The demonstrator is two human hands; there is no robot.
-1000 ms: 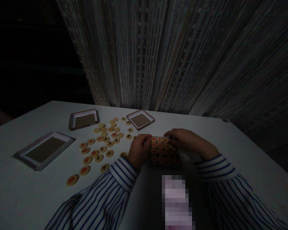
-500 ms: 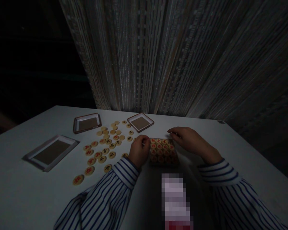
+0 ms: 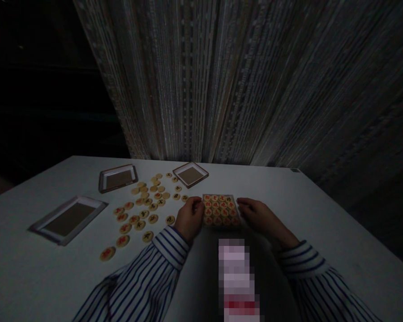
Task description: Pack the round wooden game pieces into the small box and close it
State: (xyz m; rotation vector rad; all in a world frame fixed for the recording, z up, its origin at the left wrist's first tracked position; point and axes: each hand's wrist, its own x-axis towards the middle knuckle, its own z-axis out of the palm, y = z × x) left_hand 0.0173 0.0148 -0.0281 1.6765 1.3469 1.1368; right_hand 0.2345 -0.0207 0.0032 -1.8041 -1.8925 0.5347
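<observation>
A small square box [image 3: 220, 226] of Chinese chess pieces [image 3: 215, 205] lies before me, its round wooden discs in tidy rows. Most show red characters; a black one [image 3: 229, 199] sits at the far right corner. My left hand [image 3: 189, 220] is closed, with curled fingers and thumb against the box's left side. At the right edge rests my right hand [image 3: 262, 220], its fingers stretched forward with the tips at or very near the rim. Its lower fingers are hard to make out in the dark.
Many loose chess pieces [image 3: 140, 224] are scattered left of the box. Three shallow framed trays stand around them: one at the near left [image 3: 99, 207], one at the far left [image 3: 101, 183], one at the back [image 3: 206, 173]. A striped curtain [image 3: 188, 89] hangs behind the white table [image 3: 67, 277].
My right hand has come down from above the box's far right corner to its right side, uncovering the pieces there. My left hand stays at the left side. The view has shifted slightly.
</observation>
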